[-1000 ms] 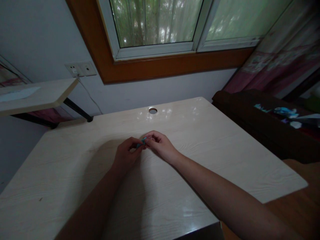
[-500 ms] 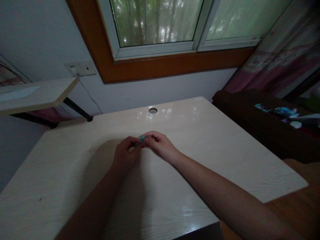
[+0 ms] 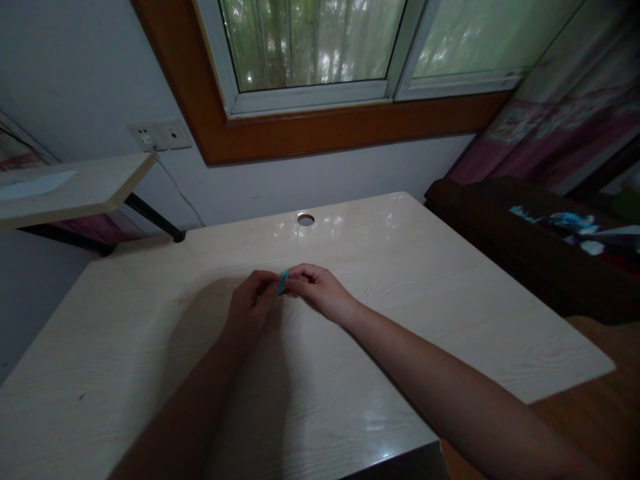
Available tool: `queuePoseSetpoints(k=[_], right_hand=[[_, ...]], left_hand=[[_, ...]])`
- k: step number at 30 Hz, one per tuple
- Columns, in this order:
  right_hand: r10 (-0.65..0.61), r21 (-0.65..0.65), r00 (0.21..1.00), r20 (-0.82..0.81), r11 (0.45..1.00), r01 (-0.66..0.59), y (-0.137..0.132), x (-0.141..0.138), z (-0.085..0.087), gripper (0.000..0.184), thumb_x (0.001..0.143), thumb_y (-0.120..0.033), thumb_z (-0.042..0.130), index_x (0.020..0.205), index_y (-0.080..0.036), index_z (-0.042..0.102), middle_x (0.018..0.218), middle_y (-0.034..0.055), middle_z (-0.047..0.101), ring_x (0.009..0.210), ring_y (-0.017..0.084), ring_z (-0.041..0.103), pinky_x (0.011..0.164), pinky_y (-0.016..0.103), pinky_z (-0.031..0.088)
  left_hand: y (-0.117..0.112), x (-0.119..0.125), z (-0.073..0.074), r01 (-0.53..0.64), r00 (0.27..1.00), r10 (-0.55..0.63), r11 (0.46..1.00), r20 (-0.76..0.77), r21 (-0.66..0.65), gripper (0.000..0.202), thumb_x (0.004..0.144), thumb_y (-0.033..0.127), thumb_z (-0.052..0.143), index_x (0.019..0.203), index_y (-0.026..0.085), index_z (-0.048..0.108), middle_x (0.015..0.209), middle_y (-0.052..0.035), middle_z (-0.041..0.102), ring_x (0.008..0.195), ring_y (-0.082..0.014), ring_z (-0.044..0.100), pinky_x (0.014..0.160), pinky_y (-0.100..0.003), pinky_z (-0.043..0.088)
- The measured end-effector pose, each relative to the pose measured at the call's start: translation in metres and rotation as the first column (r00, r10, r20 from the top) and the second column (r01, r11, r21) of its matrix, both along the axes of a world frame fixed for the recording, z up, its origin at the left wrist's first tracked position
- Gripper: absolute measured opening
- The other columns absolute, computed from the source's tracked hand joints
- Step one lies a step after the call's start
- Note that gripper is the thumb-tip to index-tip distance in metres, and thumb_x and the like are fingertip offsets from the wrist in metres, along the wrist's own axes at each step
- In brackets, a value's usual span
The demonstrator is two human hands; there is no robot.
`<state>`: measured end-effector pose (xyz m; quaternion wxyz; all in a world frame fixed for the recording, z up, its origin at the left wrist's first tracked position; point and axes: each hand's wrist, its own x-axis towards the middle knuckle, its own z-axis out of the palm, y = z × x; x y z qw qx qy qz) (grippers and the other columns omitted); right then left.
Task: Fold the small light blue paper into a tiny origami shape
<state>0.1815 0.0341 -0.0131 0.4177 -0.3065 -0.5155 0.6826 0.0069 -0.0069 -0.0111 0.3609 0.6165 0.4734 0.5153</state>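
A small teal piece (image 3: 283, 281), too small to name for sure, is pinched between the fingertips of both my hands over the middle of a pale wooden desk (image 3: 450, 313). My left hand (image 3: 250, 308) curls its fingers onto the piece from the left. My right hand (image 3: 320, 291) grips it from the right with thumb and forefinger pressed together. Both forearms reach in from the near edge. Most of the piece is hidden by my fingers.
A round cable hole (image 3: 305, 219) sits near the desk's far edge. A raised side shelf (image 3: 75, 190) stands at the left, below wall sockets (image 3: 160, 136). A window (image 3: 310, 47) is behind. Dark furniture (image 3: 525, 247) with small items lies to the right.
The teal piece has turned a little more upright between my fingertips, and my hands have shifted only slightly. Nothing else has moved.
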Motion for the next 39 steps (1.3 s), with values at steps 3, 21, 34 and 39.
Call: queuePoseSetpoints(k=[3, 21, 34, 39], right_hand=[[-0.010, 0.004, 1.000, -0.001, 1.000, 0.010, 0.0000, 0.0000, -0.0004, 0.024, 0.075, -0.036, 0.076, 0.088, -0.017, 0.069, 0.078, 0.0024, 0.070, 0.070, 0.013, 0.063, 0.066, 0.026, 0.046], [-0.025, 0.029, 1.000, 0.004, 0.999, 0.025, 0.0031, 0.0013, -0.0029, 0.023, 0.075, -0.036, 0.076, 0.085, -0.017, 0.068, 0.074, 0.0017, 0.068, 0.063, 0.011, 0.056, 0.062, 0.026, 0.040], [-0.030, 0.034, 0.999, 0.043, 0.999, 0.029, 0.0029, 0.0030, -0.0017, 0.023, 0.074, -0.036, 0.076, 0.085, -0.017, 0.068, 0.076, 0.0021, 0.069, 0.062, 0.011, 0.054, 0.059, 0.025, 0.038], [-0.027, 0.026, 0.999, 0.029, 0.999, 0.026, 0.0028, 0.0029, -0.0018, 0.023, 0.073, -0.035, 0.077, 0.084, -0.017, 0.067, 0.075, 0.0020, 0.070, 0.063, 0.012, 0.056, 0.060, 0.025, 0.038]], left_hand=[[0.0004, 0.0012, -0.0004, -0.003, 0.999, 0.004, 1.000, 0.039, -0.003, 0.017, 0.088, 0.032, 0.064, 0.099, 0.020, 0.061, 0.090, -0.0035, 0.071, 0.083, -0.0186, 0.071, 0.079, -0.033, 0.058], [-0.0005, 0.0033, 0.0001, -0.018, 1.000, 0.018, 1.000, -0.008, -0.014, 0.021, 0.087, 0.033, 0.066, 0.101, 0.020, 0.059, 0.093, -0.0045, 0.073, 0.085, -0.0187, 0.073, 0.079, -0.032, 0.059], [0.0012, 0.0032, -0.0011, -0.038, 0.998, 0.038, 0.999, -0.046, 0.014, 0.023, 0.084, 0.035, 0.069, 0.099, 0.021, 0.059, 0.090, -0.0038, 0.072, 0.082, -0.0186, 0.073, 0.077, -0.032, 0.060], [0.0014, 0.0038, -0.0016, -0.037, 0.999, 0.036, 0.999, -0.030, -0.007, 0.025, 0.083, 0.036, 0.070, 0.098, 0.021, 0.058, 0.089, -0.0036, 0.073, 0.082, -0.0189, 0.073, 0.076, -0.032, 0.060]])
